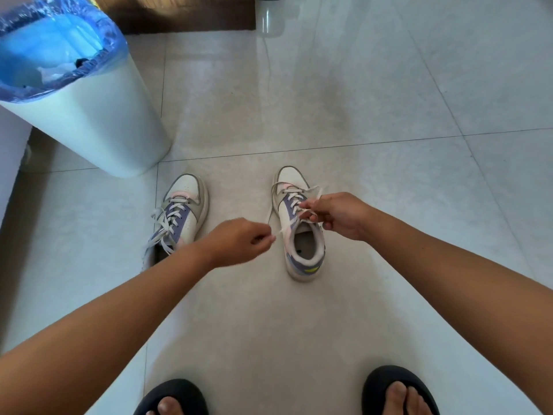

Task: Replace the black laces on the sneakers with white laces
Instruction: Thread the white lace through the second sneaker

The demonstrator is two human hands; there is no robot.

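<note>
From the head camera, the left hand (pixel 239 241) and right hand (pixel 335 214) are each pinching one end of the flat white lace (pixel 294 202) on the right-side white-and-purple leather sneaker (pixel 302 235), standing on the pale tiled floor (pixel 389 115). They are drawing the ends apart, probably to tighten the lacing. The other matching sneaker (pixel 179 211) is sitting beside it, already white-laced.

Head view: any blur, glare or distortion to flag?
Head view: motion blur on the left hand and the white lace ends; soft glare streaks on the floor tiles at top centre; wide-angle bending leans the bin and curves the tile joints; sneakers stay fairly sharp.
</note>
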